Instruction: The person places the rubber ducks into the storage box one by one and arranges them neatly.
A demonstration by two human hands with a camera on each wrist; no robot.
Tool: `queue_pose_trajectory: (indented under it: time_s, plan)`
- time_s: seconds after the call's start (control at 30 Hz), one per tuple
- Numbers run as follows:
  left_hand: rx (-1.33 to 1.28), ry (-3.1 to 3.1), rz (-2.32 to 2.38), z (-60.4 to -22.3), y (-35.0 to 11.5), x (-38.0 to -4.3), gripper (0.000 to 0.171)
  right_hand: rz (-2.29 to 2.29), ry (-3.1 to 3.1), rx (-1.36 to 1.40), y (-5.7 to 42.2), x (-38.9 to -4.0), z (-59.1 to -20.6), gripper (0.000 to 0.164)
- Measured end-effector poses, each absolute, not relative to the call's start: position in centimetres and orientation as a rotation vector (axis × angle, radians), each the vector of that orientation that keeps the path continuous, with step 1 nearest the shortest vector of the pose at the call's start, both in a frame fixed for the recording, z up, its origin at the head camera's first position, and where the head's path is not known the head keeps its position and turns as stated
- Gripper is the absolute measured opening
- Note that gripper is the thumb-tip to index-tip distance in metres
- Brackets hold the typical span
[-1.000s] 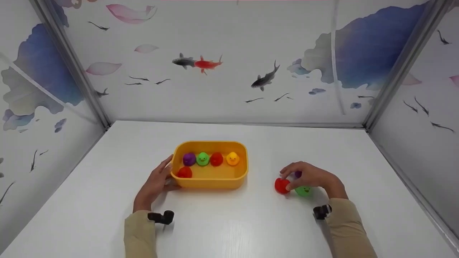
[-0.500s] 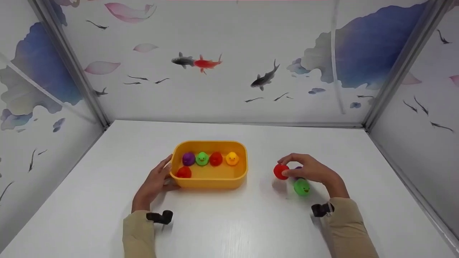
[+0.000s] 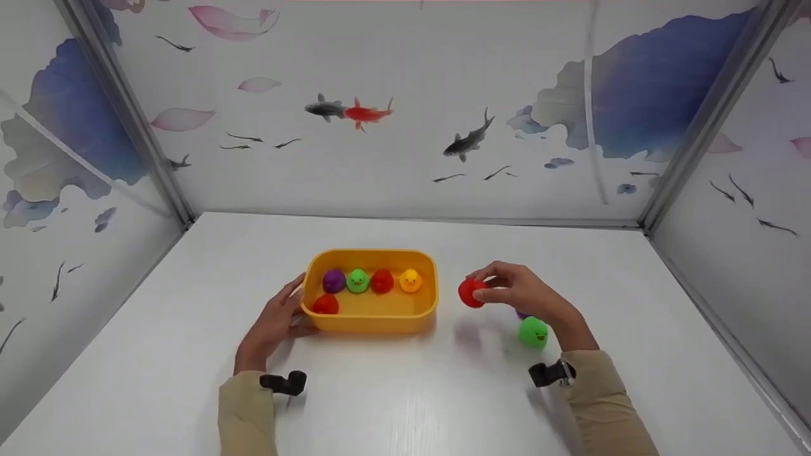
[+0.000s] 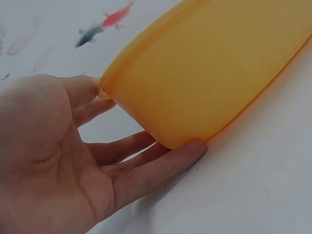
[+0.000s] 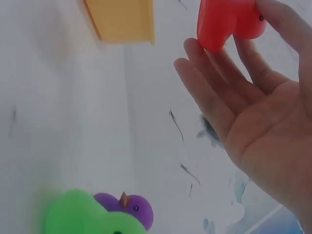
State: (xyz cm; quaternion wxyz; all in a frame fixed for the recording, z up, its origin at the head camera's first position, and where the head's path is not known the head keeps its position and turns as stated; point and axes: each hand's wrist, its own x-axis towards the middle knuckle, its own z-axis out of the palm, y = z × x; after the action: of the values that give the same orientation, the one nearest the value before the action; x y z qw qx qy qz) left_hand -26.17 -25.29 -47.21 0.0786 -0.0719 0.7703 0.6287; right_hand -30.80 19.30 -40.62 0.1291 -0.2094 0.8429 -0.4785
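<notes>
A red rubber duck [image 3: 471, 293] is held off the table by my right hand [image 3: 523, 291], pinched between thumb and fingertips. The right wrist view shows this red toy [image 5: 214, 24] cut off by the top edge. My left hand [image 3: 272, 326] rests against the left end of a yellow plastic bin [image 3: 369, 324]. In the left wrist view, the fingers [image 4: 161, 168] are fairly straight and touch the bin's rim and lower wall. Below my right forearm on the table sit a green rubber duck [image 3: 533, 332] and a purple one [image 5: 139, 209], mostly hidden in the head view.
Inside the bin lie a purple duck [image 3: 334, 280], a green duck [image 3: 358, 280], a yellow duck [image 3: 410, 280] and two red toys, one at the back [image 3: 382, 280], one at front left [image 3: 326, 304]. Patterned walls [image 3: 405, 183] enclose the white table [image 3: 393, 392].
My right hand has lifted the red duck off the table and carried it left toward the bin. The green and purple ducks stay behind. My left hand and the bin have not moved.
</notes>
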Motion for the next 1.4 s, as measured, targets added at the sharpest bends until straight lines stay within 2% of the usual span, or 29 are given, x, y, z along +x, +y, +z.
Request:
queue_pose_trajectory:
  time_s: [0.23, 0.47, 0.93, 1.4]
  plan:
    - [-0.234, 2.318, 1.878, -47.1, -25.6, -26.1, 0.057, -1.482, 2.441, -0.379, 16.4, -30.6, -40.0, 0.045]
    - [-0.248, 2.313, 1.867, -47.2, -25.6, -25.9, 0.057, -1.544, 2.422, -0.241, 13.6, -30.3, -39.4, 0.043]
    - [-0.231, 2.311, 1.902, -47.3, -25.6, -25.7, 0.057, -1.43, 2.331, -0.352, 6.3, -30.5, -35.3, 0.034]
    - [-0.25, 2.281, 1.919, -47.4, -25.3, -26.2, 0.055, -1.302, 2.39, -0.348, 2.2, -33.2, -35.3, 0.032]
